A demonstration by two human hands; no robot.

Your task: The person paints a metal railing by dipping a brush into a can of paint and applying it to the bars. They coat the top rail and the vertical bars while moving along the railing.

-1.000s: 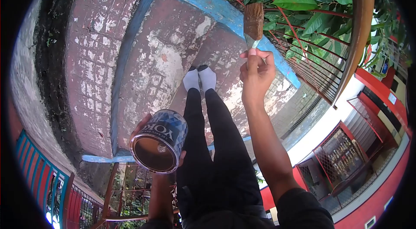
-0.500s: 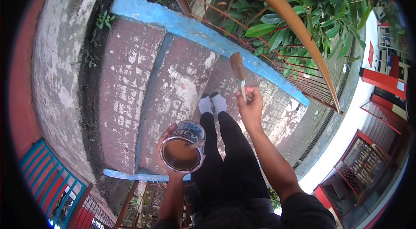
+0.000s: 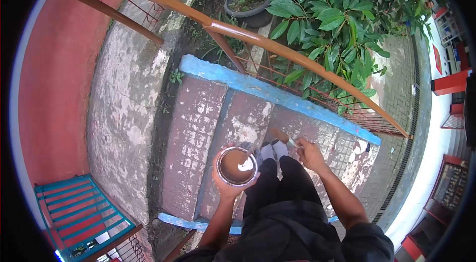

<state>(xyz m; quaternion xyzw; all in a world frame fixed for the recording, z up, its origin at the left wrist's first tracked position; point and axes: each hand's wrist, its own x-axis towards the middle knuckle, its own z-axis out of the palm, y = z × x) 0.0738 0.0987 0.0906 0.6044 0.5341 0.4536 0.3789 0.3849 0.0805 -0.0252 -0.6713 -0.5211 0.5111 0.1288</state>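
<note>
My left hand (image 3: 224,186) is wrapped round an open paint can (image 3: 221,165), its fingers on the side and underneath. Brown paint (image 3: 235,169) fills part of the can, with a bright patch on its surface. A thin strip, too blurred to name, sticks up at the can's right rim. In my right hand (image 3: 311,156) a paintbrush (image 3: 281,136) is pinched by its pale handle. Its brown-coated bristles point up and left, a short way right of the can and apart from it. Beyond both hands curves a glossy brown handrail (image 3: 267,43).
Under my feet (image 3: 273,150) are worn reddish steps (image 3: 196,113) with a blue edge (image 3: 258,89). Leafy branches (image 3: 332,19) hang over the rail, near a round planter (image 3: 248,4). A teal slatted railing (image 3: 79,205) stands at lower left, beside a red wall (image 3: 59,88).
The view has shifted, showing more of the handrail and the red wall. The paintbrush has come down from upright to tilted left, closer to the can. Both hands keep their hold.
</note>
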